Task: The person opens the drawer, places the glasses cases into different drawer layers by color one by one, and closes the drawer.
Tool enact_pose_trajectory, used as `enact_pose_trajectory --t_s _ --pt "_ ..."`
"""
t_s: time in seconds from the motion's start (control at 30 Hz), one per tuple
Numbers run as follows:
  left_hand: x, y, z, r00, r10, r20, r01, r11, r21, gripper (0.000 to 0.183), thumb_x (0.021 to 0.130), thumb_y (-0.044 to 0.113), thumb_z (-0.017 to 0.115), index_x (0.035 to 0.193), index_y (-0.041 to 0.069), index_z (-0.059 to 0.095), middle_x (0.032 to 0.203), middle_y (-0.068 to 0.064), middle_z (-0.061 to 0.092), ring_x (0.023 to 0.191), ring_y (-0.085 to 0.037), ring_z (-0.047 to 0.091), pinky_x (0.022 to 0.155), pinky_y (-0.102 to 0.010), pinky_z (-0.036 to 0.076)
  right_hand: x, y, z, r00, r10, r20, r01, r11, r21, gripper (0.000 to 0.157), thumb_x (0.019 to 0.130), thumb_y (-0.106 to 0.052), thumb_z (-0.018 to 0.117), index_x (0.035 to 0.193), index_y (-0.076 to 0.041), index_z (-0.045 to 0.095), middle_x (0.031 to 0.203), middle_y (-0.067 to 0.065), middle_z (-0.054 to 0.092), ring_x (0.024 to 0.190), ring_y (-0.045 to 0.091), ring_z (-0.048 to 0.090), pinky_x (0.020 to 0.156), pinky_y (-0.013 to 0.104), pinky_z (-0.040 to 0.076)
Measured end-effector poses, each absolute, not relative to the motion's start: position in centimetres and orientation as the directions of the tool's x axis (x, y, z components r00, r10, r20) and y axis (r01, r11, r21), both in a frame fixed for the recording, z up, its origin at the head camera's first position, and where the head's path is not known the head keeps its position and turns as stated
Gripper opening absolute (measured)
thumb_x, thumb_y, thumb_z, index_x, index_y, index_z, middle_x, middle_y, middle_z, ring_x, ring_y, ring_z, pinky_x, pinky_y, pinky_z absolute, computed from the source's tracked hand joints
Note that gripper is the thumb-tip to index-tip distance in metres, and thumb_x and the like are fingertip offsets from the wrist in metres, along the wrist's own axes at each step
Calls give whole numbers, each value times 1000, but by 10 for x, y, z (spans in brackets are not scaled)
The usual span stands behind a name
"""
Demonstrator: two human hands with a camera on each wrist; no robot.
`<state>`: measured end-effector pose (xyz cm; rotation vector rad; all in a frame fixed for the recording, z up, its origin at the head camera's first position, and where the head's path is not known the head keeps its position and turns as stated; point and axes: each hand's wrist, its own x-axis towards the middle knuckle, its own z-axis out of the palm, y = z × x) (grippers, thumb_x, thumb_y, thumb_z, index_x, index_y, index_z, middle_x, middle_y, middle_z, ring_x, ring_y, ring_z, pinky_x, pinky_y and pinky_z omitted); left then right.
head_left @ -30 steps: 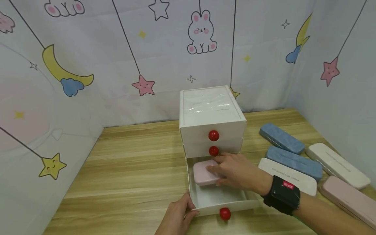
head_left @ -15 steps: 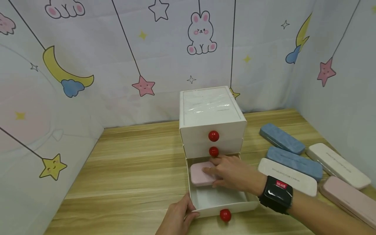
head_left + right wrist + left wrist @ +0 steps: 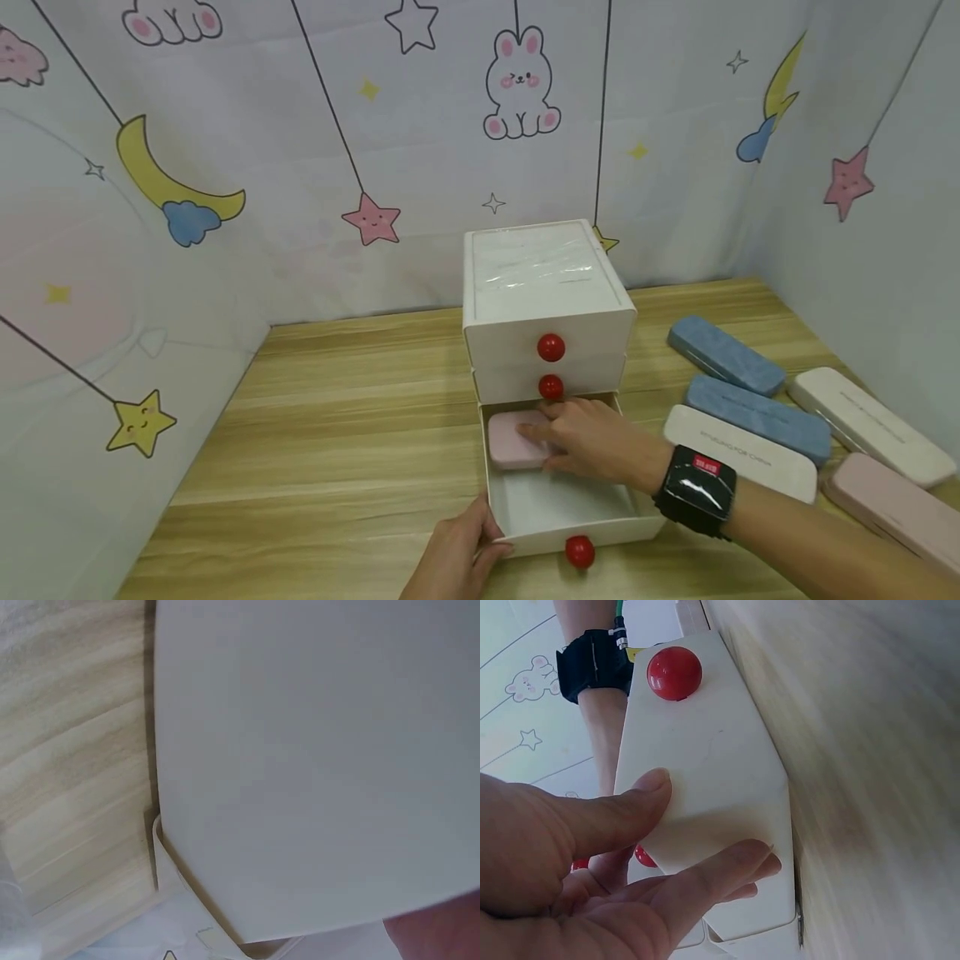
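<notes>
A white drawer unit stands on the table with its bottom drawer pulled out. My left hand grips that drawer's front left corner; in the left wrist view the thumb lies on the front panel, the fingers along the side. Inside the drawer, at its rear left, sits a pink glasses case. My right hand holds the case from the right, index finger over its top, thumb at its near edge, covering its right end. The drawer's white side wall fills most of the right wrist view.
Right of the unit lie two blue glasses cases, two white ones and another pink one. Red ball knobs stick out from the drawer fronts. A printed cloth backdrop encloses the table's back and sides.
The pink case has slid left inside the drawer, close to its left wall, and my right hand has shifted left with it. My left hand stays on the drawer corner.
</notes>
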<state>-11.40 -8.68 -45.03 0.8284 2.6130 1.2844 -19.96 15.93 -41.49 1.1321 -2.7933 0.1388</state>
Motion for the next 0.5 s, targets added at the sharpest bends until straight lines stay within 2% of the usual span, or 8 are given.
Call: enact_pose_trajectory --t_s 0.37,0.5 --pt "-114 -88 -450 -842 525 123 421 498 758 20 88 12 77 90 8 57 78 2 69 72 7 47 63 -18 45 -204 159 -420 -721 -681 127 -689 723 -37 55 81 -36 86 132 -23 70 91 -4 63 67 4 46 61 19 43" --pt "-113 -88 -450 -842 524 129 424 496 758 20 88 12 77 91 8 57 78 2 69 72 8 48 63 -18 45 -205 160 -423 -714 -684 148 -694 720 -19 53 82 -35 85 131 -23 70 91 -4 62 66 3 45 60 20 43"
